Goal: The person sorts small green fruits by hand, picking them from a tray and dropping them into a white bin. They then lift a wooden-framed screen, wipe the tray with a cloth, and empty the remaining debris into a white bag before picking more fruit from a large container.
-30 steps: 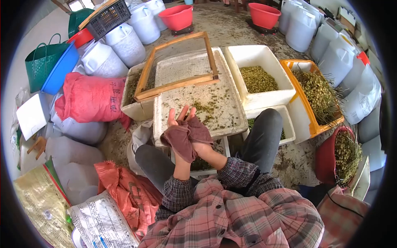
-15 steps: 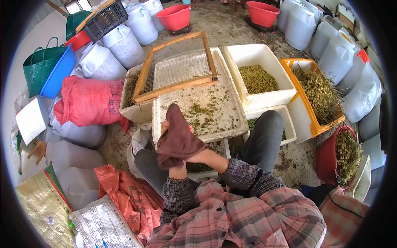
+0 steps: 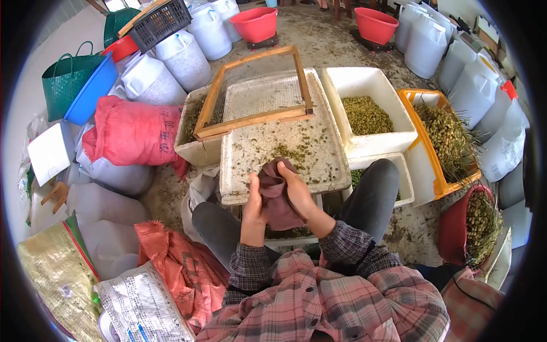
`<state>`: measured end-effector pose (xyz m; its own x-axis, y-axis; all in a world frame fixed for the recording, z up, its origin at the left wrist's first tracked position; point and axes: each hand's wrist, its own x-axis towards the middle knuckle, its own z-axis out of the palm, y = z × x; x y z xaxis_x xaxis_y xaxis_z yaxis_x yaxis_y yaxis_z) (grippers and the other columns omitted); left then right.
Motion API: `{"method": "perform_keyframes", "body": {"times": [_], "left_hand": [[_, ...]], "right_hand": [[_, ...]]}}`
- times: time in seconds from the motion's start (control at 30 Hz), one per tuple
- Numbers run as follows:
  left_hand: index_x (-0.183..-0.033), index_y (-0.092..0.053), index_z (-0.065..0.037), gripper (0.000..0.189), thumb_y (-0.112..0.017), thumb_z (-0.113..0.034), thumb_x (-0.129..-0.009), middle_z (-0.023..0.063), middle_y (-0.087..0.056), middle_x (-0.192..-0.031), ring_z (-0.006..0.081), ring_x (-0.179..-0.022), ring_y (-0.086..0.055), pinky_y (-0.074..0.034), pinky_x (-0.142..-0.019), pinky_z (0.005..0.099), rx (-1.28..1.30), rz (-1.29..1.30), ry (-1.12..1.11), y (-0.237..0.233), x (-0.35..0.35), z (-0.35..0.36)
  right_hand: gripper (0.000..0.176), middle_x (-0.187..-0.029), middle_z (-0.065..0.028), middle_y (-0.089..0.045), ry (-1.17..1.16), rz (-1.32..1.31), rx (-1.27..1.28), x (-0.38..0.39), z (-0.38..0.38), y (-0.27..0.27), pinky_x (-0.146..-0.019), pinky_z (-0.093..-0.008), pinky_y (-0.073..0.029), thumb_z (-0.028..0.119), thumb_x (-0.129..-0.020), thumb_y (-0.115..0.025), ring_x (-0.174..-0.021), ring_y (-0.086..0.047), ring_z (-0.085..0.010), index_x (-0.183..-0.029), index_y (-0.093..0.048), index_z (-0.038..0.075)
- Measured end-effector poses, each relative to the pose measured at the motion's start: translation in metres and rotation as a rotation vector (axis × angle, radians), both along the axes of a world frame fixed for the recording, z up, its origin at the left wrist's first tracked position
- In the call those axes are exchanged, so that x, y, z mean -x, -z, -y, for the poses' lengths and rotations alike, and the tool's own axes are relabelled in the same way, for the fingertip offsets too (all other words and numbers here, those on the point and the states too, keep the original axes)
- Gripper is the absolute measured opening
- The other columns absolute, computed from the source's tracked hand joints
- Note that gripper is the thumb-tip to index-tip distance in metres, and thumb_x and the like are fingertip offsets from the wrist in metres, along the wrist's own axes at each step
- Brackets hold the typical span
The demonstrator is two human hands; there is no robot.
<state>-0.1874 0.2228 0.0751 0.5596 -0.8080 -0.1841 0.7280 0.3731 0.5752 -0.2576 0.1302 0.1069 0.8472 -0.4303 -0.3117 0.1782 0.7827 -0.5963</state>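
Observation:
A crumpled dark maroon cloth (image 3: 278,200) is held between both hands in front of my knees. My left hand (image 3: 254,204) grips its left side, thumb up, with the fingers mostly hidden behind the fabric. On the other side, my right hand (image 3: 302,196) is closed on the cloth, its thumb lying over the top edge. Just beyond is a white foam lid (image 3: 245,145) scattered with small green-brown buds or berries (image 3: 293,154). A wood-framed mesh sieve (image 3: 256,85) rests on the lid's far part.
White foam boxes (image 3: 407,137) with green berries stand right, beside an orange crate (image 3: 421,105) and red basin (image 3: 452,228) of stemmed berries. Left are a pink sack (image 3: 134,134), white jugs (image 3: 151,80) and an orange-red woven sack (image 3: 176,273). Red tubs (image 3: 253,25) stand at the back.
The cloth was draped over my hands, covering much of them; now it is bunched lower between them with both thumbs showing. The right hand has moved up and right, and the view has shifted slightly.

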Motion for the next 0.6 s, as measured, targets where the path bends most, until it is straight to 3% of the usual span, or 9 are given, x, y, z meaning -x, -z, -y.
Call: {"method": "perform_keyframes", "body": {"times": [0.07,0.13,0.23,0.3,0.33,0.37,0.47,0.53,0.6], "left_hand": [[-0.112,-0.060,-0.003,0.041,-0.066,-0.036,-0.089,0.0040,-0.062,-0.105,0.0119,-0.090,-0.059,-0.049,-0.075,0.0281,-0.149,0.081,-0.153,-0.003,0.008,0.018],[-0.104,-0.063,-0.008,0.031,-0.059,-0.038,-0.094,0.0000,-0.061,-0.093,0.0096,-0.081,-0.058,-0.047,-0.068,0.0238,-0.202,0.150,-0.249,0.011,0.005,0.021],[-0.083,-0.063,-0.005,0.033,-0.057,-0.036,-0.095,-0.0009,-0.056,-0.070,0.0090,-0.059,-0.050,-0.040,-0.051,0.0243,-0.440,0.492,-0.413,0.006,0.003,0.018],[-0.082,-0.061,-0.003,0.036,-0.054,-0.036,-0.096,0.0005,-0.056,-0.068,0.0090,-0.058,-0.049,-0.039,-0.051,0.0245,-0.429,0.534,-0.456,-0.003,0.010,0.014],[-0.081,-0.061,-0.003,0.038,-0.053,-0.036,-0.097,0.0011,-0.056,-0.068,0.0090,-0.058,-0.049,-0.039,-0.051,0.0247,-0.424,0.555,-0.479,-0.006,0.012,0.012],[-0.086,-0.063,0.002,0.041,-0.051,-0.036,-0.097,0.0038,-0.061,-0.072,0.0115,-0.061,-0.056,-0.045,-0.055,0.0262,-0.497,0.693,-0.437,0.017,0.002,0.003],[-0.097,-0.065,0.002,0.040,-0.049,-0.034,-0.098,0.0084,-0.067,-0.083,0.0156,-0.071,-0.064,-0.053,-0.063,0.0283,-0.398,0.722,-0.459,0.000,0.000,-0.009],[-0.127,-0.052,-0.001,0.055,-0.044,-0.048,-0.097,0.0150,-0.060,-0.119,0.0228,-0.105,-0.062,-0.052,-0.088,0.0369,-0.110,0.129,-0.162,0.005,-0.006,-0.009],[-0.135,-0.044,-0.006,0.065,-0.038,-0.057,-0.095,0.0139,-0.053,-0.131,0.0263,-0.117,-0.055,-0.047,-0.098,0.0420,0.139,-0.002,0.002,-0.015,0.003,-0.011]], "right_hand": [[0.030,-0.088,0.0002,-0.060,0.233,0.186,0.401,-0.021,-0.012,0.046,-0.067,-0.0220,-0.045,0.029,-0.101,-0.046,-0.078,-0.054,-0.0060,-0.103,-0.061,0.003],[0.030,-0.079,0.0005,-0.052,0.329,0.011,0.834,-0.015,-0.026,0.032,-0.062,-0.0233,-0.038,0.027,-0.102,-0.042,-0.071,-0.043,-0.0065,-0.097,-0.057,0.001],[0.028,-0.084,-0.0131,-0.053,0.265,-0.025,1.093,-0.010,-0.033,0.023,-0.065,-0.0330,-0.043,0.025,-0.101,-0.040,-0.075,-0.051,-0.0246,-0.104,-0.051,-0.001],[0.026,-0.086,-0.0234,-0.053,0.280,0.019,1.211,-0.008,-0.040,0.021,-0.063,-0.0416,-0.046,0.023,-0.099,-0.042,-0.080,-0.055,-0.0420,-0.105,-0.047,-0.001],[0.029,-0.090,-0.0245,-0.054,0.194,-0.004,1.321,-0.004,-0.040,0.018,-0.065,-0.0426,-0.047,0.024,-0.098,-0.044,-0.083,-0.055,-0.0429,-0.110,-0.045,-0.002],[0.033,-0.094,-0.0257,-0.055,0.107,-0.028,1.428,0.006,-0.037,0.016,-0.067,-0.0437,-0.048,0.024,-0.097,-0.045,-0.086,-0.056,-0.0438,-0.116,-0.043,-0.003],[0.046,-0.110,-0.0246,-0.058,0.038,0.000,1.643,0.027,-0.029,0.012,-0.069,-0.0459,-0.049,0.025,-0.091,-0.055,-0.092,-0.058,-0.0423,-0.126,-0.047,-0.003],[0.045,-0.116,-0.0231,-0.058,-0.028,-0.071,1.667,0.035,-0.018,-0.021,-0.067,-0.0434,-0.050,0.023,-0.090,-0.057,-0.090,-0.060,-0.0392,-0.126,-0.050,-0.003],[0.039,-0.105,-0.0148,-0.061,0.218,-0.035,1.674,0.030,-0.005,-0.023,-0.081,-0.0412,-0.044,0.022,-0.088,-0.059,-0.091,-0.057,-0.0330,-0.120,-0.057,-0.001]]}}
